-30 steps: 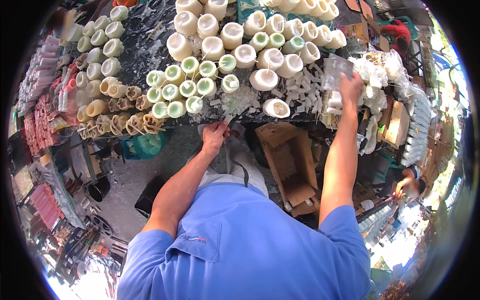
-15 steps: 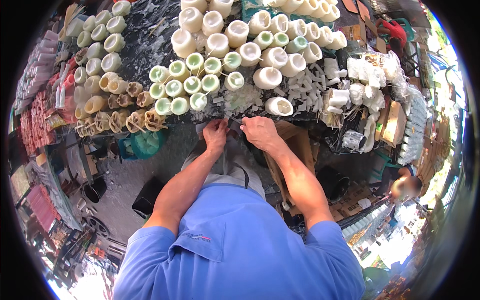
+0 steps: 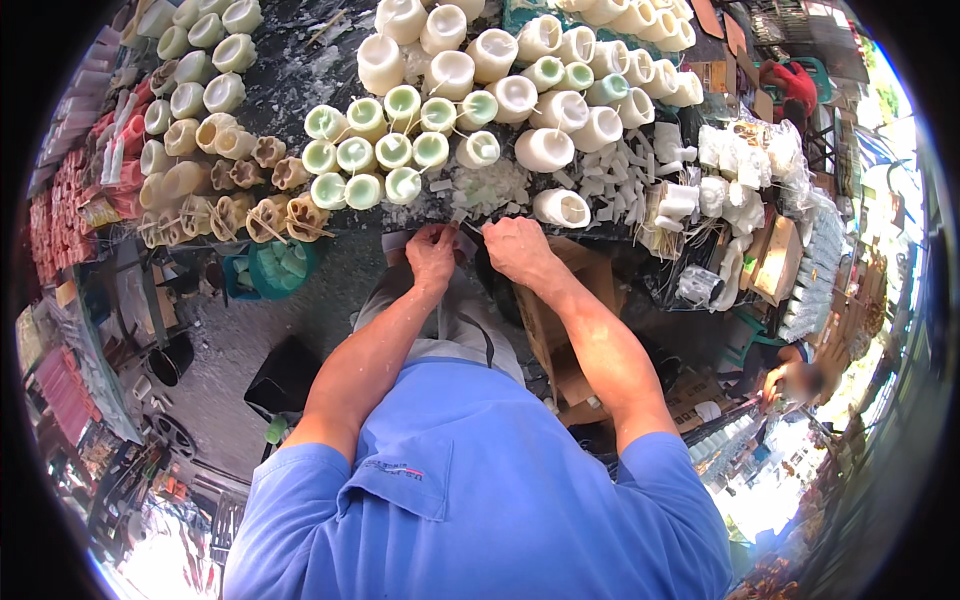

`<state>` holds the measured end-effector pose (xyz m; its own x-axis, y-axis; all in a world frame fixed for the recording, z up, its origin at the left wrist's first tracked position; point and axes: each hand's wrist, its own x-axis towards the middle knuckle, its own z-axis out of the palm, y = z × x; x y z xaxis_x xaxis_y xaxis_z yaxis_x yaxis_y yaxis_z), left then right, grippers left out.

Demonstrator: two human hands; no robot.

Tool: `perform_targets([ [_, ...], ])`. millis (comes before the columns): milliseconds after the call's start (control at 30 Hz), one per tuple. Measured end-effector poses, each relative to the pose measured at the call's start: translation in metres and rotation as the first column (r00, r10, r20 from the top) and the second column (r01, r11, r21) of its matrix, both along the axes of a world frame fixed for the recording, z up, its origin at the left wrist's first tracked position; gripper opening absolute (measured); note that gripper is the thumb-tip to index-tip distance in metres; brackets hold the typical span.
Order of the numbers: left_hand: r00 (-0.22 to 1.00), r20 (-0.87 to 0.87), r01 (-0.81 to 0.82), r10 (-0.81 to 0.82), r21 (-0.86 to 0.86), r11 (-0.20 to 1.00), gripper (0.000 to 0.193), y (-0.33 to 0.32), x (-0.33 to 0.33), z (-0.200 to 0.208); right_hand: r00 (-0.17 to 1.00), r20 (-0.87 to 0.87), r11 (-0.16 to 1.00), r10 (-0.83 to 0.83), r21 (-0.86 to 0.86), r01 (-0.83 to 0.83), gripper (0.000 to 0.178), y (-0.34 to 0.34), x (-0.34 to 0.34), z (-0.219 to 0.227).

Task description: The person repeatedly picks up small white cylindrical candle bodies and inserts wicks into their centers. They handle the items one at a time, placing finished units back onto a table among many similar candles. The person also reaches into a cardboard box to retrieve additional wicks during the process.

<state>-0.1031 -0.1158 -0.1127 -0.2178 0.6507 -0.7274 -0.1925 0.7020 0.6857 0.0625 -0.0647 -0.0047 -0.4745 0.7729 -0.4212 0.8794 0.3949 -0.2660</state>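
Note:
My left hand [image 3: 432, 257] is closed in a pinch at the table's front edge, with a tiny pale sliver at its fingertips. What it holds is too small to name. Close beside it, my right hand [image 3: 518, 249] is curled shut, and a thin dark thing shows at its fingertips; its kind cannot be made out. Just beyond the hands lies a heap of white wax scraps [image 3: 492, 190]. Green-centred candles [image 3: 394, 150] with wicks stand to the left of that heap, and a cream candle [image 3: 562, 207] lies tilted to the right.
Larger cream candles [image 3: 451, 75] fill the far middle of the dark table [image 3: 290, 75]. Brown flower-shaped candles [image 3: 268, 217] line its front left edge. White wax pieces [image 3: 610, 180] lie at right. Below are a teal basin [image 3: 283, 268] and a cardboard box [image 3: 548, 335]. Another person [image 3: 795, 380] is at far right.
The view has shifted slightly. Both hands stay close together at the table edge, fingers still closed, with little movement relative to the candles.

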Motion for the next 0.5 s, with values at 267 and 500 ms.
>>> perform_targets([
  [267, 0.999, -0.002, -0.032, 0.032, 0.049, 0.998, 0.032, -0.004, 0.001, -0.013, 0.999, -0.023, 0.999, 0.032, -0.001, -0.032, 0.016, 0.002, -0.004, 0.003],
  [500, 0.998, -0.009, -0.059, 0.059, 0.047, 0.997, 0.025, -0.007, 0.004, -0.014, 0.999, -0.011, 0.996, 0.051, -0.071, -0.052, 0.020, 0.008, -0.016, 0.003],
])
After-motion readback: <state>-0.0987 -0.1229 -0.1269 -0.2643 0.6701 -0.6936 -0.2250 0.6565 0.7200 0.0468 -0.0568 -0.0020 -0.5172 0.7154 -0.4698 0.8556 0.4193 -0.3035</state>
